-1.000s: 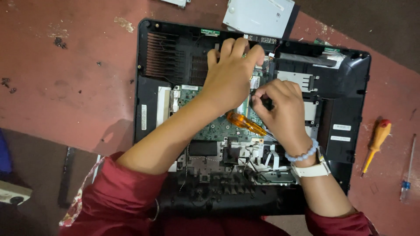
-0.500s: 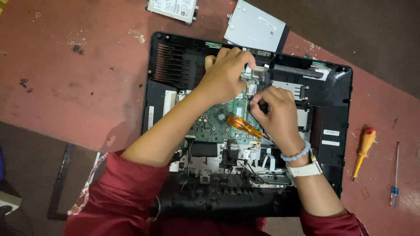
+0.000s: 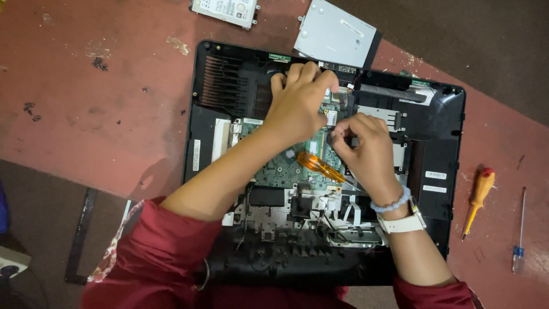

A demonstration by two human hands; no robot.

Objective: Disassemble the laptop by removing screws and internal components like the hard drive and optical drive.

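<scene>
My left hand (image 3: 300, 103) presses flat on the board (image 3: 286, 166), my right hand (image 3: 366, 151) pinches a connector (image 3: 331, 118); tugging crooked could snap it.

The floor (image 3: 103, 114) is red and looks old. It has pale spots, scratches and little dark bits on it. The red part ends in a slanted edge at the bottom left. Past that edge the ground (image 3: 40, 217) is darker and brown-grey. A thin dark strip (image 3: 80, 234) lies there. At the top right there is another dark area (image 3: 474, 46), also cut off by a slanted edge. No walls or windows can be seen. The light is soft and a bit dim. It makes a faint shadow on the red floor on the left side.
</scene>
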